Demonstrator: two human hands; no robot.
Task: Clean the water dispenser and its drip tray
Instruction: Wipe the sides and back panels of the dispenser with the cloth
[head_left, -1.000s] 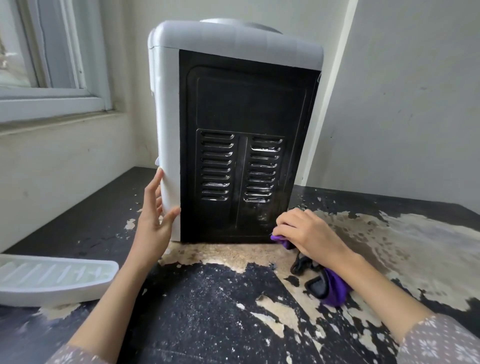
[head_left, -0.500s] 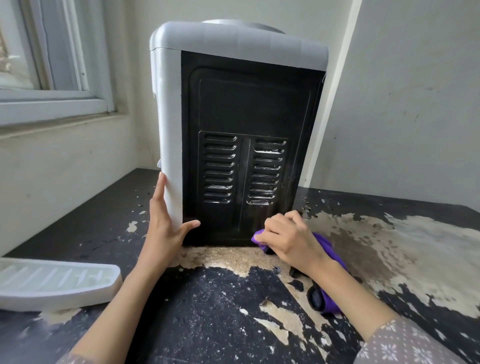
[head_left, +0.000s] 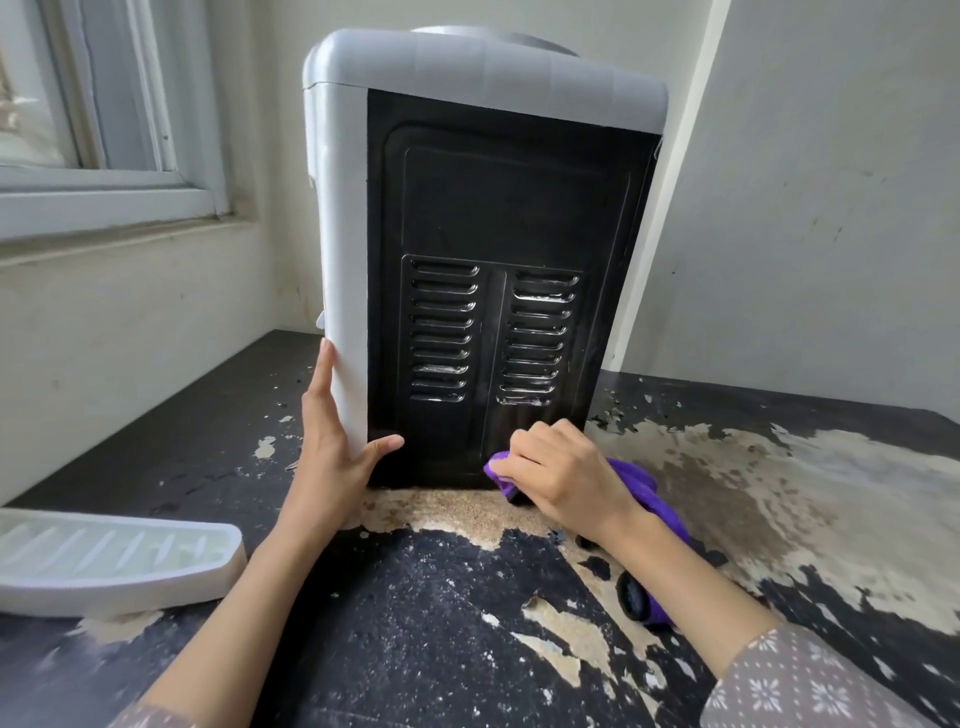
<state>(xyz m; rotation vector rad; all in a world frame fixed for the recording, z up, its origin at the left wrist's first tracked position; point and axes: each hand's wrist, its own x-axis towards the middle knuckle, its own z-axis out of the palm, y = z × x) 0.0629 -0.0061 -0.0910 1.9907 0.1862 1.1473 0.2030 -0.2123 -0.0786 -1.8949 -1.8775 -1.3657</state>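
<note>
Facing away from the camera, the water dispenser (head_left: 483, 260) is standing upright at centre frame on the worn black tabletop (head_left: 415, 623), so its taps and front face are hidden; only the black vented rear panel (head_left: 498, 291) and a strip of white side casing are showing. A grey round part on its top is being cut off by the upper edge of the frame. The drip tray (head_left: 114, 561) is lying on the tabletop at lower left, well apart from the dispenser, with its left end running out of the frame. A small black object (head_left: 632, 597) is lying beside the right forearm at lower right of centre; what it is cannot be made out.

The left hand (head_left: 332, 457) is bracing the lower left corner of the dispenser: the fingers are lying straight and flat against the white side casing, and the thumb is stretching across onto the black rear panel. The hand is spread wide and is gripping nothing.

The right hand (head_left: 561, 473) is curling its fingers around a purple cloth (head_left: 639, 483) and is pressing the bunched end against the bottom edge of the rear panel, right of centre. Much of the cloth is being covered by the hand and wrist; the rest is trailing toward lower right along the forearm. Patterned sleeves are showing at the bottom edge of the frame.
</note>
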